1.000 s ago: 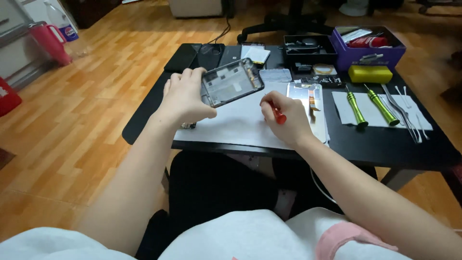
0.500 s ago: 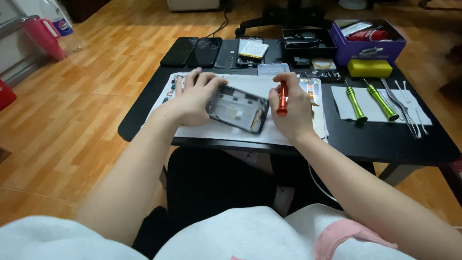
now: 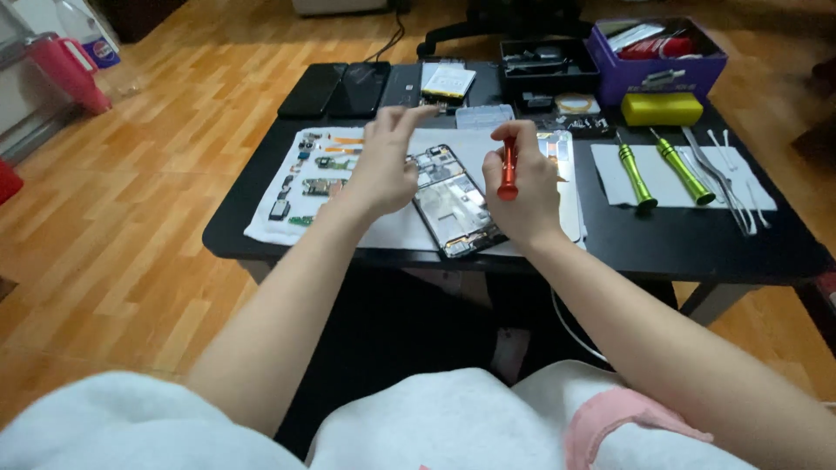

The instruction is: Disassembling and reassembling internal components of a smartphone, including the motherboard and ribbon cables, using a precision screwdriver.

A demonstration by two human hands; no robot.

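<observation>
Centre of the frame, the opened phone lies flat on the white mat on the black desk, its bare frame and boards facing up. The right hand has its grip clamped on a red screwdriver, held upright just right of the phone's upper edge, tip downward. The left hand hovers over the phone's left side, fingers apart and slightly curled, holding nothing that I can see. The risk, as I judge it: the driver tip could slip off a tiny screw and gouge a board, since the phone lies loose and the left hand isn't pinning it; a freed screw could also roll off the mat. Now the count: one red screwdriver in hand, two green screwdrivers on the white cloth at right, with tweezers beside them, too bunched to count. One yellow block, one purple box upper right, two dark phones upper left, and a scatter of small parts on the mat's left.
</observation>
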